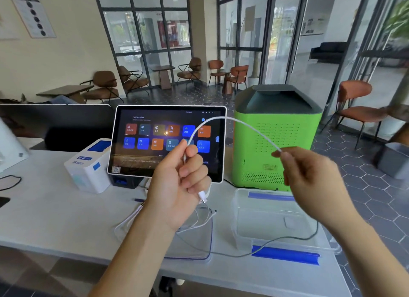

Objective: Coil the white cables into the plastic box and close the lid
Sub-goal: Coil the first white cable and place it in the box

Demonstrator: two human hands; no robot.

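We pinch a white cable (234, 122) with our left hand (177, 181), its plug hanging below the fingers, and our right hand (309, 179) pinches its far stretch; it arches between them. The open plastic box (276, 221) sits below our right hand.

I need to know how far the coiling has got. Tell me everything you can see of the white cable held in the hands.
The white cable is thin and flexible-looking, with a matte sheath. It arches in mid-air in front of the touchscreen, between both hands. The left hand grips one stretch in curled fingers, and a white plug hangs below that grip. The right hand pinches the other end of the arch. It is not in the plastic box.
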